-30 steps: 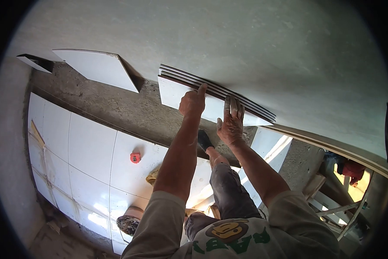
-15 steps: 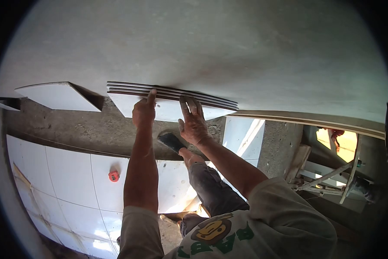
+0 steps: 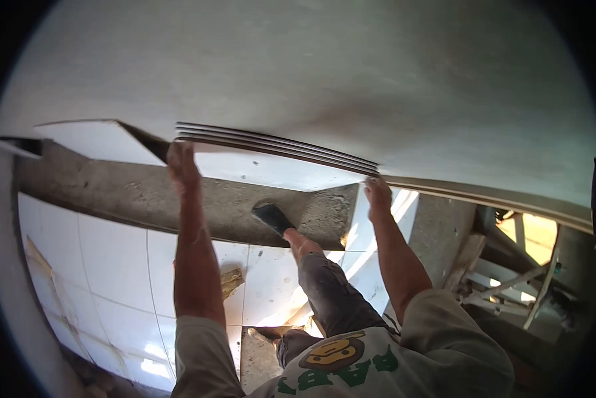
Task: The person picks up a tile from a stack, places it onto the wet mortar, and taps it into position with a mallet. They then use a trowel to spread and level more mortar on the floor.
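Note:
Several large white tiles (image 3: 278, 166) lean in a stack against the grey wall, their dark edges showing along the top. At the left end of the front tile, my left hand (image 3: 184, 164) is closed on its upper corner. My right hand (image 3: 377, 192) is closed at the opposite corner, on the right. The fingertips of both hands are partly hidden at the tile's edges. The front tile still rests close against the others behind it.
Another white tile (image 3: 105, 140) leans on the wall to the left. White floor tiles (image 3: 112, 259) lie behind a strip of rough concrete (image 3: 125, 186). A brown fragment (image 3: 231, 282) sits by my left arm. A wooden frame (image 3: 510, 288) stands at the right.
Both hands have moved apart, from the top middle of the stack out to the front tile's two ends. The red tape measure is now almost wholly hidden by my left arm.

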`<state>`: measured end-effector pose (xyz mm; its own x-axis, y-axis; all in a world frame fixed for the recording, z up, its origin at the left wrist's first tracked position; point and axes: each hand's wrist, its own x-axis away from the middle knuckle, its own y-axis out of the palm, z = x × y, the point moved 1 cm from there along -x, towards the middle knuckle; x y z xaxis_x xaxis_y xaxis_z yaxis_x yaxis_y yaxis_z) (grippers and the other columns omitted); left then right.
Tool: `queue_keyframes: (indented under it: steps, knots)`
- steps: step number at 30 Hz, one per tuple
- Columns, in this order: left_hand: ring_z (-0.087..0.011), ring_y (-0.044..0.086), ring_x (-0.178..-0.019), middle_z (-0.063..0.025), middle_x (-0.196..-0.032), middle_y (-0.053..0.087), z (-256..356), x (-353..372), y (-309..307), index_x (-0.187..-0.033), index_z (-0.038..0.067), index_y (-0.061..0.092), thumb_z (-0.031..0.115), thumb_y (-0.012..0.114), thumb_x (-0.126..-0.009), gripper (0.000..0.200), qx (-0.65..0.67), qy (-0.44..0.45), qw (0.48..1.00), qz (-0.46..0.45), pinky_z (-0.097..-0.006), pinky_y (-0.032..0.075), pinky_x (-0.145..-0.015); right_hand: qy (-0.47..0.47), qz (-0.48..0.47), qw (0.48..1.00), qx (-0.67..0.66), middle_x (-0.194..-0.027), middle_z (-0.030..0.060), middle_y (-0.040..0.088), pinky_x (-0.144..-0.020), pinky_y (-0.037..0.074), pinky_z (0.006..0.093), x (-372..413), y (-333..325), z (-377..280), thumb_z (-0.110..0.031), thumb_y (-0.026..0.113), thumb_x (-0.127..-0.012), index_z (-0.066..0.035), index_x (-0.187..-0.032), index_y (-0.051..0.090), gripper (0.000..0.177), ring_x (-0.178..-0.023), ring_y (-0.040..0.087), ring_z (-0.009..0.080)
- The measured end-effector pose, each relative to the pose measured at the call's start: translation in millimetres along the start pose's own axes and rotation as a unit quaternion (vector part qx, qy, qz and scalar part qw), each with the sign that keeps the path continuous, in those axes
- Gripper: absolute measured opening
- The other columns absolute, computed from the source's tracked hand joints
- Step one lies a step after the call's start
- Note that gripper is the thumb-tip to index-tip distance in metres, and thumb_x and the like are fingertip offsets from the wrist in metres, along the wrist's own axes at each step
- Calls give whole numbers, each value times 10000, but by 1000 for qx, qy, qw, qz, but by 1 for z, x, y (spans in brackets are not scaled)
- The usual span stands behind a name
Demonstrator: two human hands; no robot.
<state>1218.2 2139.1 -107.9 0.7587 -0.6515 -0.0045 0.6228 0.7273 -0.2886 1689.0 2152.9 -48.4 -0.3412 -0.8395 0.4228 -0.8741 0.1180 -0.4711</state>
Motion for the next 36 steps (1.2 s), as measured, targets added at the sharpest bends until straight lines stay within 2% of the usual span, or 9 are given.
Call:
queue_keyframes:
  steps: [1, 2, 4, 8, 18, 20, 26, 35, 36]
  knots:
    - [-235, 540, -1089, -168, -1188, 583, 19, 2, -5, -1191, -27, 572, 258, 569, -926, 389, 78, -50, 994, -58, -381, 407, -950, -115, -28, 993, -2, -905, -3, 561, -753, 462, 258, -26, -7, 45, -122, 623, -830, -68, -1024, 609, 202, -834, 522, 88]
    - [-245, 523, -1164, -176, -1257, 556, -5, -1, -4, -1253, -44, 526, 215, 568, -922, 422, 84, -17, 995, -53, -359, 384, -1007, 20, 2, 990, -140, -924, 6, 568, -769, 470, 264, -5, 2, 9, -126, 638, -822, -68, -1001, 609, 191, -848, 532, 95]
    - [-285, 444, -1300, -225, -1356, 479, -1, 0, -3, -1341, -67, 423, 124, 549, -899, 498, 149, -49, 986, -64, -348, 328, -1084, 24, 15, 988, -149, -932, -4, 588, -749, 442, 242, 0, 5, 1, -117, 641, -830, -54, -1126, 635, 302, -807, 516, 84]
    - [-263, 486, -1279, -195, -1349, 521, 19, 0, -7, -1321, -41, 477, 17, 463, -817, 507, 76, -50, 993, -70, -347, 356, -1076, 34, 4, 992, -123, -1076, 65, 594, -945, 467, 312, -3, 0, 2, -144, 607, -862, -27, -1094, 603, 260, -1026, 577, 154]
    - [-298, 538, -1220, -190, -1317, 550, 16, -2, -6, -1294, 3, 532, 91, 464, -805, 501, -80, -40, 995, -37, -361, 406, -1037, 33, 0, 995, -94, -1084, 84, 614, -964, 466, 342, -7, -5, 0, -153, 617, -860, -1, -1110, 600, 294, -1015, 599, 179]
    - [-312, 559, -1186, -189, -1278, 575, 20, 0, -8, -1285, 23, 545, 105, 471, -804, 493, -219, 7, 975, -26, -362, 428, -1010, 11, -8, 997, -75, -1045, 78, 629, -919, 491, 325, -11, -9, 7, -142, 644, -836, -1, -1087, 618, 289, -979, 608, 169]
    - [-261, 575, -1185, -133, -1263, 606, 6, -2, 0, -1278, 39, 548, 58, 444, -801, 488, -50, -31, 998, -13, -343, 433, -1002, -16, 17, 999, 24, -958, 59, 657, -810, 531, 281, -17, -10, 12, -105, 652, -809, 1, -1077, 657, 288, -855, 634, 139]
    - [-256, 579, -1184, -139, -1259, 612, 14, 3, -4, -1265, 32, 559, 52, 433, -795, 488, -101, -35, 994, -5, -348, 439, -998, -17, 0, 999, 50, -919, 57, 667, -801, 539, 272, -15, -12, 7, -107, 647, -826, 4, -1019, 671, 224, -838, 643, 135]
    - [-258, 582, -1180, -141, -1258, 613, 16, 1, -5, -1265, 35, 562, 53, 427, -797, 487, -108, -40, 993, -13, -350, 442, -994, -33, 5, 999, 38, -832, 31, 647, -703, 486, 273, -16, -12, 9, -127, 655, -815, -9, -1000, 684, 221, -747, 587, 113]
